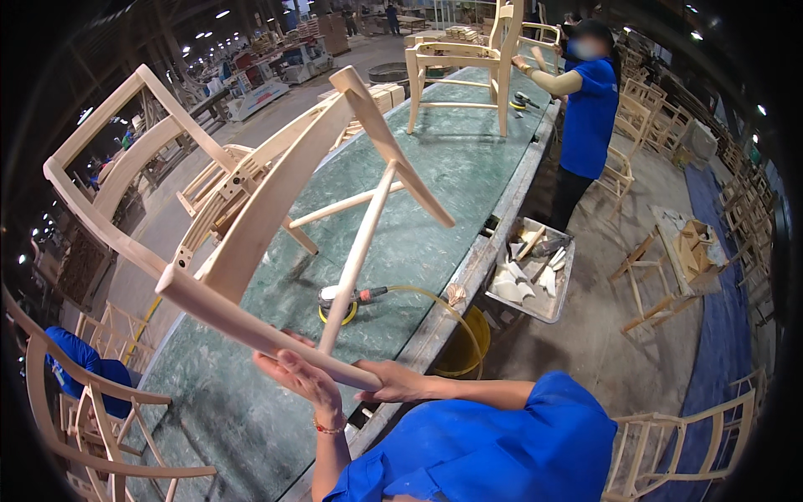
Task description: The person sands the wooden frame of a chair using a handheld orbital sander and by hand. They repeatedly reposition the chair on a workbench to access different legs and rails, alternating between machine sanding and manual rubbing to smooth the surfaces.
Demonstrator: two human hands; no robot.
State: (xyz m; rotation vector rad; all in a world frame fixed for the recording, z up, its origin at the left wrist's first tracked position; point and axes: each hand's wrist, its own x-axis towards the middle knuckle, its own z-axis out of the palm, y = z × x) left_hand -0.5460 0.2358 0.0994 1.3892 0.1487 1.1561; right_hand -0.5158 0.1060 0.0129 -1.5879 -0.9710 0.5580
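Nearest to us, both hands are holding up an unfinished wooden chair frame [251, 217], tipped over and lifted above the near end of the long green workbench [435, 176]. Our left hand [305, 376] is lying against the lower leg rail from beneath and behind, fingers loosely spread and only partly curled, so it is bracing more than clenching. Our right hand [397, 383] is wrapping around the end of the same rail, fingers closed on it, taking what looks like most of the grip. We are judging the frame as stiff and bare, pale sanded wood: light for its bulk but awkward, with long legs and a curved back that are swinging the weight well out from the hands. The surface is probably smooth and a little dusty, so a round rail could turn in the palm; joints where the thin stretchers meet the legs seem the weak places, and we would be taking hold on the thick leg rails, not on the slim crosspieces. Just beyond the hands, a yellow-padded sander [339, 303] with a yellowish hose [435, 303] is resting on the bench under the frame. To the right, off the bench edge, a metal tray [535, 280] of scraps is sitting. Far along the bench a second chair [464, 63] is standing upright, and a person in a blue shirt [590, 113] is working on it.
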